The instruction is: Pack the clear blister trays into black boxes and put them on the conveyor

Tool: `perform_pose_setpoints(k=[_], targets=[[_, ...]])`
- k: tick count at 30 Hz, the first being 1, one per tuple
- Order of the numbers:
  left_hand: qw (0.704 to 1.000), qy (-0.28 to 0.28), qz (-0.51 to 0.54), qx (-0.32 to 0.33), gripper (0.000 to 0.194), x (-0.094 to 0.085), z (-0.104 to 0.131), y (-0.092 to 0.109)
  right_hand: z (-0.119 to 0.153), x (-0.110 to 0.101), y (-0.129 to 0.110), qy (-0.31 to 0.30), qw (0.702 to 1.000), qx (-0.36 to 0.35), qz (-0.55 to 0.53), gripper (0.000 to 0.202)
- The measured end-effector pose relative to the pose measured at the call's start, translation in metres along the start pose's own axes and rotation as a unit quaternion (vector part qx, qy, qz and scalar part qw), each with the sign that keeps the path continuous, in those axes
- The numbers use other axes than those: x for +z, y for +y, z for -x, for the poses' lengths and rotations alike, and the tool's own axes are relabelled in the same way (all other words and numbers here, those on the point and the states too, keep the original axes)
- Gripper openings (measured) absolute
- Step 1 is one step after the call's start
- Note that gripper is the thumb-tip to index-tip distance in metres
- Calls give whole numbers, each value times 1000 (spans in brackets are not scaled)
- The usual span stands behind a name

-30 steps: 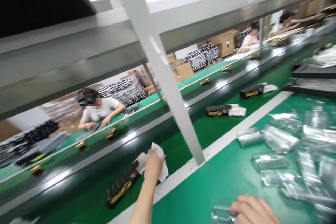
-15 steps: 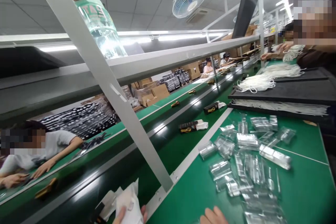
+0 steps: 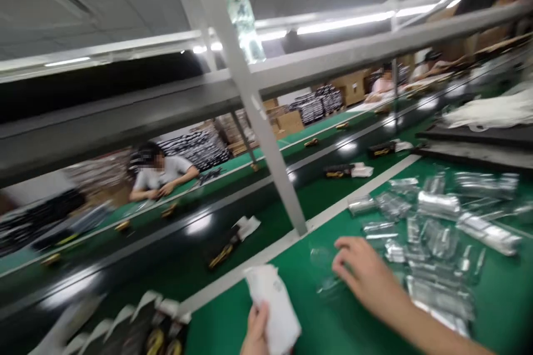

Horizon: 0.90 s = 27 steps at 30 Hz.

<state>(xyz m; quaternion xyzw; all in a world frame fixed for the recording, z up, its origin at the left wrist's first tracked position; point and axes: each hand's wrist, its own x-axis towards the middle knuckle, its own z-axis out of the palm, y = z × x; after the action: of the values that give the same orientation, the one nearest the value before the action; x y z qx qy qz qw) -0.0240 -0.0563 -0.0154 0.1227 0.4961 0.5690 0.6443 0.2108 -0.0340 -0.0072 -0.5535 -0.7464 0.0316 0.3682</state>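
Note:
My left hand [image 3: 257, 328] is closed around a white, soft-looking packet [image 3: 272, 305], its thumb pressed on the front; what is inside does not show. Over the green tabletop [image 3: 308, 321], my right hand [image 3: 366, 272] reaches in from the right with fingers bent and apart. Just left of its fingertips lies a blurred clear plastic piece [image 3: 327, 280]; whether they touch I cannot make out. Beyond this hand, a loose pile of clear plastic sleeves [image 3: 437, 233] spreads over the right of the table.
A slanted metal post [image 3: 270, 161] rises from the table's far edge. Past it, black boxes with white packets [image 3: 227, 244] rest on the green belt. Several more black boxes [image 3: 156, 333] stand at lower left. Black trays [image 3: 478, 147] hold white cords. A co-worker [image 3: 164, 175] sits opposite.
The view has swung left. My left hand has brought the white packet from over the belt to above the tabletop. My right hand has come further into view, beside the clear plastic piece.

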Motion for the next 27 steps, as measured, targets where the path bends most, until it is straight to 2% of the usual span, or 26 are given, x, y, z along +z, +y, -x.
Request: perform_pose_setpoints(k=[2, 5, 7, 10, 13, 15, 17, 19, 21, 25, 27], targets=[[1000, 5, 22, -8, 48, 1, 13, -8, -5, -9, 2, -18, 999, 21, -34, 20], [998, -25, 55, -30, 40, 5, 21, -15, -6, -13, 3, -50, 995, 58, -69, 24], [997, -51, 62, -21, 41, 6, 25, -17, -1, -12, -3, -64, 992, 66, -80, 23], [994, -94, 50, 32, 53, 8, 29, -21, 11, -5, -27, -81, 988, 72, -112, 20], [990, -111, 27, 88, 60, 12, 33, -25, 22, 11, -61, -110, 981, 24, -157, 26], [989, -114, 48, 86, 56, 14, 36, -28, 28, 25, -79, -121, 976, -22, -178, 30], [985, -129, 96, 56, 57, 15, 38, -30, 34, 39, -90, -119, 975, -41, -185, 31], [980, -143, 133, 37, 64, 15, 40, -32, 39, 50, -93, -107, 978, -54, -170, 30], [981, -131, 137, 46, 64, 14, 40, -34, 44, 56, -92, -84, 984, -75, -138, 29], [988, -100, 62, 99, 58, 14, 39, -36, 46, 57, -83, -56, 989, -100, -94, 32], [989, -103, 25, 106, 59, 15, 40, -34, 45, 53, -75, -88, 985, -115, -96, 37]])
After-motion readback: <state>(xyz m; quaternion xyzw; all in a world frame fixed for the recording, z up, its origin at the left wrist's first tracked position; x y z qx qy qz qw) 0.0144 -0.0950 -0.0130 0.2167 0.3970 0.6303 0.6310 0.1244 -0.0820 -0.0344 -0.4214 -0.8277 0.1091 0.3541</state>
